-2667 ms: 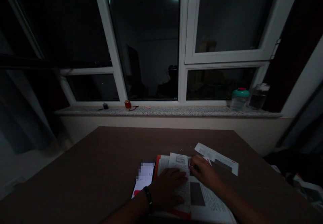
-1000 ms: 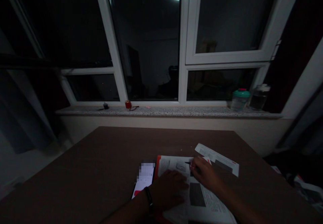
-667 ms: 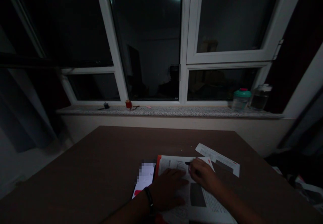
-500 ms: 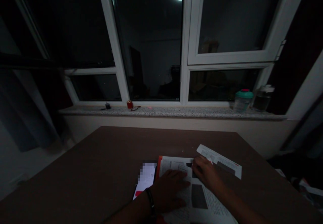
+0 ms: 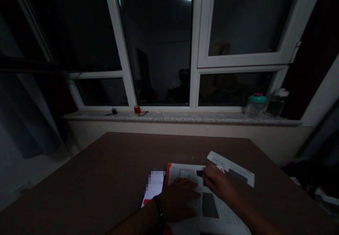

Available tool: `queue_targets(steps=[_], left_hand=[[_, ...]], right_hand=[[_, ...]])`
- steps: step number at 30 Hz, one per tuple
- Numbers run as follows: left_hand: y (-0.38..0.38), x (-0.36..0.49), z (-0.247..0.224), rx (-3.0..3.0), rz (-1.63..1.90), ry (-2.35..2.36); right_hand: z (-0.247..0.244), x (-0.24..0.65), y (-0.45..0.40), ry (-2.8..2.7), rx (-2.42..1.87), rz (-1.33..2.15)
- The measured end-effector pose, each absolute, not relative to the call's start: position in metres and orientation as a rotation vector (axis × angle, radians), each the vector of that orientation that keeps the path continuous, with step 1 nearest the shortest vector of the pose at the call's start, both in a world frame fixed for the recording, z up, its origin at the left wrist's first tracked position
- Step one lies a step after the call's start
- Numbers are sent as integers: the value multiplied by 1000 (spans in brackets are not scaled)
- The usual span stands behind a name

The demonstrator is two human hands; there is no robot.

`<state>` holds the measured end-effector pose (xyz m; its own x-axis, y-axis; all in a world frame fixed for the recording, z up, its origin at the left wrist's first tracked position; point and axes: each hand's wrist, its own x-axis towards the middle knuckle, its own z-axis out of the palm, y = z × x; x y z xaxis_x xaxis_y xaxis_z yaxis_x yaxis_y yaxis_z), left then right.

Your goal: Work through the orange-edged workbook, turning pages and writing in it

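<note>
My left hand (image 5: 181,198), with a dark band on its wrist, lies flat with fingers spread on a printed booklet (image 5: 224,215). The booklet has text, grey pictures and an orange-red left edge, and lies at the near side of the table. Near its top right, my right hand (image 5: 215,178) rests with fingers pinched together. What they hold, if anything, is hidden under the fingers in the dim light. A cut strip of printed paper (image 5: 231,168) lies just beyond my right hand. To the left of the booklet is a phone (image 5: 155,184) with its screen lit.
The brown table (image 5: 106,178) reaches to the wall below a window. On the stone sill (image 5: 193,116) stand a teal-lidded bottle (image 5: 255,105), another clear bottle (image 5: 277,102), a small red jar (image 5: 137,109) and a small dark bottle (image 5: 113,111). Tiny scraps lie beyond the booklet.
My right hand has shifted very slightly at the booklet's top. My left hand stays flat on the page. The whole view has moved a little.
</note>
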<state>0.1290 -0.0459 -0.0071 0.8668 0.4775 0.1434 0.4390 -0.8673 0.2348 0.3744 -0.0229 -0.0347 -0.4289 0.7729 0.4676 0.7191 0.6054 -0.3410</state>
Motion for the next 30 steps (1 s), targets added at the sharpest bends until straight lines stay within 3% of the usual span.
queue_targets(steps=[6,15,25,30], left_hand=[[-45,128,-10,2844,302,718],[-48,127,-6,2816,302,687],[-46,127,-9,2801,278,694],[-46,127,-9,2815,283,709]], right_hand=[[-41,380,-16,-2087,-1249,122],[-34,371,-39,-2214,-1000,362],[-37,374,-16,-2113,-1260,216],[-38,373,-26,-2153,-1112,332]])
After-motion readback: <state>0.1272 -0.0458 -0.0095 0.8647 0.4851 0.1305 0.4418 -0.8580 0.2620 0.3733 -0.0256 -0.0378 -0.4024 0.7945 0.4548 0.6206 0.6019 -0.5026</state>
